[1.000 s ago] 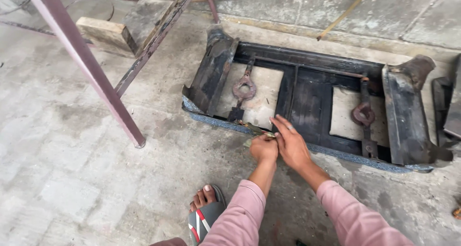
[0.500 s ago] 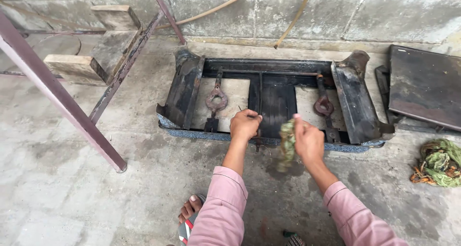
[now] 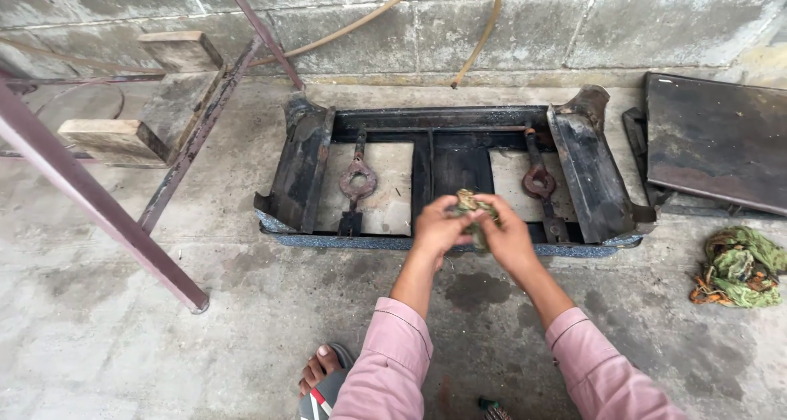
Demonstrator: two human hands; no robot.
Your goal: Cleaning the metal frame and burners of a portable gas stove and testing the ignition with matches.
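Note:
A black, sooty two-burner stove body (image 3: pixel 447 137) lies upside down on the concrete floor, with two rusty burner parts inside it. Both my hands are raised together over its front edge. My left hand (image 3: pixel 437 227) and my right hand (image 3: pixel 507 238) pinch a small greenish wad of cloth (image 3: pixel 469 204) between their fingers. My pink sleeves reach in from the bottom of the view.
A dark metal plate (image 3: pixel 716 138) lies at the right. A crumpled green and orange rag (image 3: pixel 740 267) sits on the floor at the right. A purple metal frame (image 3: pixel 98 203) with wooden blocks stands at the left. Hoses run along the block wall. My sandalled foot (image 3: pixel 321 376) shows below.
The view tilted up toward the wall. My hands left the stove's front edge, parted with the cloth in the right hand, then came together holding the wad.

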